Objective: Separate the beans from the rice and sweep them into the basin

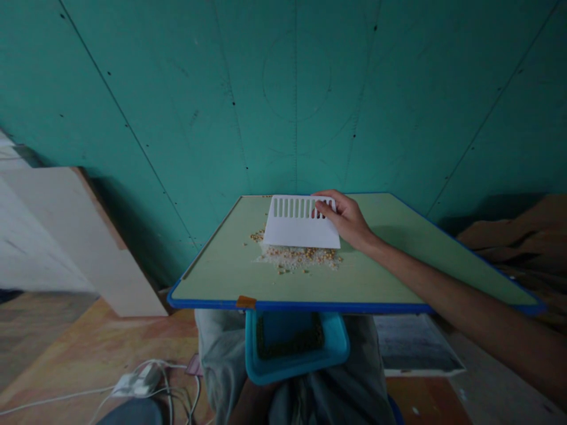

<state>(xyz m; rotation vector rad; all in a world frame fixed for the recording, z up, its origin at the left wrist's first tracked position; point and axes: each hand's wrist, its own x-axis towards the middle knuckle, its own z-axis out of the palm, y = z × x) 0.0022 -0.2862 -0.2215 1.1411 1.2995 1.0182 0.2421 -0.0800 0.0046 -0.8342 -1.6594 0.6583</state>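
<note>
Your right hand was closed on the far right corner of the white slotted scraper, fingers curled over the top edge beside its row of slots and thumb underneath, so the grip was a firm pinch on the card itself. The scraper lay tilted on the green table, its plain lower edge resting toward you, just behind a loose band of mixed grains, yellow kernels among pale ones, spread across the middle of the tabletop.

Your left hand sat low under the near edge, only partly seen, and appeared to be propping up the blue tray from below; how its fingers were closed I could not tell. The tray rested on your lap, its mouth tucked under the blue table rim, with a dark layer of grain already inside.

By my reading you were mid-sweep, dragging the pile toward the edge. The next stroke would have called for keeping the scraper's edge flat on the surface and aiming the pile at the tray, since the band looked as wide as the tray.

To the left, a white power strip and cables lay on the floor.
</note>
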